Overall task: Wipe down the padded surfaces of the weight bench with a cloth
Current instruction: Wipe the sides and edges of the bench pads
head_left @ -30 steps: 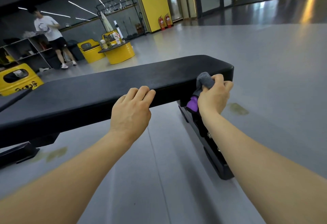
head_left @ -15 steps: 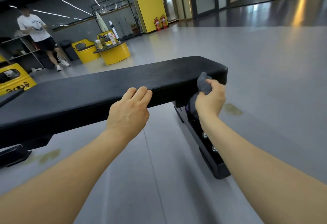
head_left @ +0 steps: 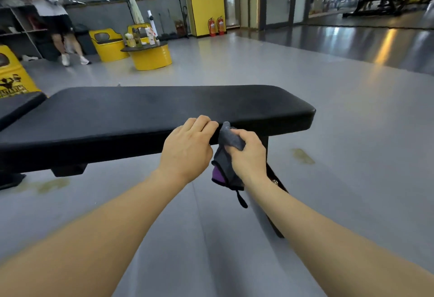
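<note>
Grips cloth (head_left: 223, 163) in right hand (head_left: 249, 156) against near edge of bench (head_left: 141, 113), just beside left hand (head_left: 187, 149), curled over that edge. Print on yellow bin (head_left: 11, 80) illegible. Open floor (head_left: 352, 132) past bench's right end.

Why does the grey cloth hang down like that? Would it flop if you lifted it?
Probably floppy: the cloth bunches in the right hand and its loose end droops below. Likely light too, since curled fingers alone hold it.
</note>
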{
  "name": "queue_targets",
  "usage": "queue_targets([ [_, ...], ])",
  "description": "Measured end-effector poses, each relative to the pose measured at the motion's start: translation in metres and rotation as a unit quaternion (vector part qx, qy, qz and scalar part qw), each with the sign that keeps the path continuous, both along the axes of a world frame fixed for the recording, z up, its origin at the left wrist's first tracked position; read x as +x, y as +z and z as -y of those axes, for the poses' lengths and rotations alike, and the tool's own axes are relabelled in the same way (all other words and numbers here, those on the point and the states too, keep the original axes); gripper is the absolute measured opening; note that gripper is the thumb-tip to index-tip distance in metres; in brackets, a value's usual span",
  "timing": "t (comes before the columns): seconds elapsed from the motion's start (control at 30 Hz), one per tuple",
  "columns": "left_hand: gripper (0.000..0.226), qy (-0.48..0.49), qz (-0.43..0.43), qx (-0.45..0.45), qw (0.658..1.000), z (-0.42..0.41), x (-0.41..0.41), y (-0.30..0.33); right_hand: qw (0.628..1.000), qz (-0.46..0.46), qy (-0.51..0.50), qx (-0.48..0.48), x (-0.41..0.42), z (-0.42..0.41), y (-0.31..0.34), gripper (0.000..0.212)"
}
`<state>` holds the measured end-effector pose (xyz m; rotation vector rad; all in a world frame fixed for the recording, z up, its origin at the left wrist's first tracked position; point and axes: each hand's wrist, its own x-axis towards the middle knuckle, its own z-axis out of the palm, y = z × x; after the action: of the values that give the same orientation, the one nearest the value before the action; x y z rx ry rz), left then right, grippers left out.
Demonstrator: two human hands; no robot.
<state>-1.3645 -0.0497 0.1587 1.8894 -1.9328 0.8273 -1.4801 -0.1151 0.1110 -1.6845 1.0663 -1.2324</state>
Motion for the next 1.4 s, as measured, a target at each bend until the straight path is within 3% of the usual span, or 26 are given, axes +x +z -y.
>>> queue_targets([
  [0.23, 0.036, 0.092, -0.168, 0.124, 0.974, -0.056, 0.045, 0.056, 0.982, -0.154, 0.025, 0.103, 0.009, -0.035, 0.063, 0.037],
  [0.4, 0.039, 0.146, -0.209, 0.198, 0.946, -0.115, 0.074, 0.125, 0.954, -0.237, 0.105, 0.151, 0.045, -0.082, 0.155, 0.061],
  [0.67, 0.041, 0.204, -0.235, 0.23, 0.922, -0.215, 0.143, 0.288, 0.925, -0.275, 0.153, 0.212, 0.124, -0.155, 0.337, 0.03],
  [0.9, 0.037, 0.259, -0.234, 0.207, 0.914, -0.279, 0.228, 0.412, 0.914, -0.292, 0.205, 0.194, 0.226, -0.207, 0.46, 0.039],
  [1.13, 0.041, 0.358, -0.271, 0.164, 0.879, -0.339, 0.311, 0.46, 0.909, -0.275, 0.279, 0.141, 0.345, -0.247, 0.515, 0.042],
  [1.4, 0.041, 0.456, -0.289, 0.171, 0.824, -0.389, 0.385, 0.45, 0.869, -0.284, 0.393, 0.102, 0.457, -0.27, 0.507, 0.036],
])
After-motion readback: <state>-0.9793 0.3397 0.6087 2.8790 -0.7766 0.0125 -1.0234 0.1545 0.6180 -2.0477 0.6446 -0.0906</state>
